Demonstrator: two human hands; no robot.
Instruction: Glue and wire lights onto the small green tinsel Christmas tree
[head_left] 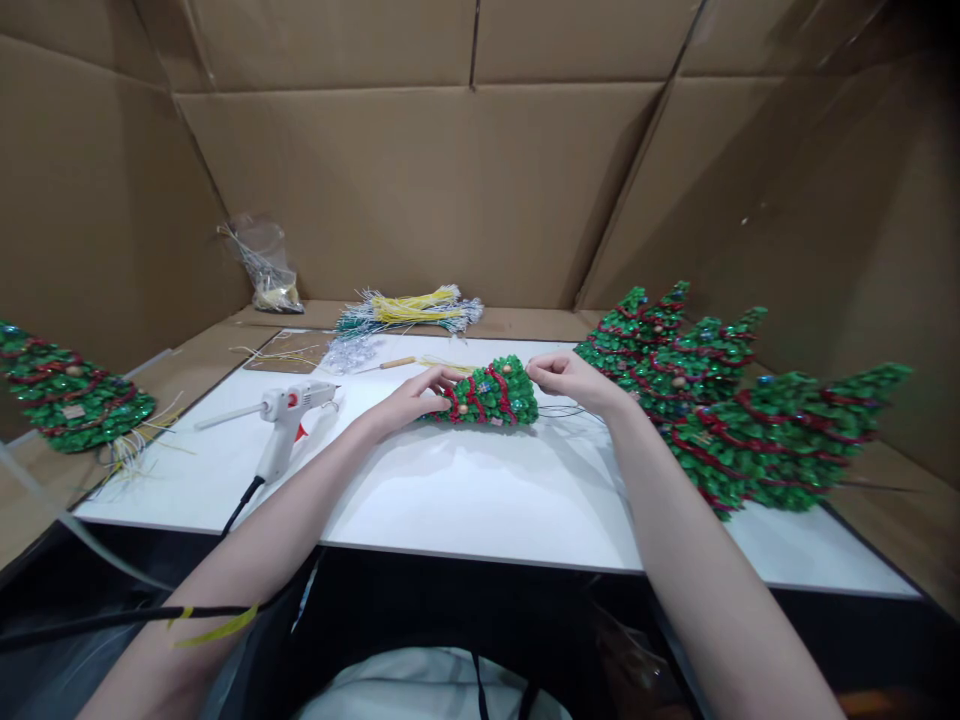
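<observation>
A small green artificial Christmas tree (pixel 491 393) with red garland and beads lies on its side on the white board. My left hand (pixel 416 398) is closed around its narrow end, at the left. Beside the tree's wide base, my right hand (pixel 562 378) is held in a pinch. What sits between those fingertips is too small to make out. Thin dark wires (pixel 562 411) run from the base across the board, under the right hand.
Several decorated trees (pixel 697 390) crowd the right side, and another tree (pixel 71 390) stands far left above loose wires. A white glue gun (pixel 285 425) lies left of my left hand. Behind are a wooden-handled tool (pixel 397 363), bundled wires (pixel 412 308), a plastic bag (pixel 266 270) and cardboard walls (pixel 390 190).
</observation>
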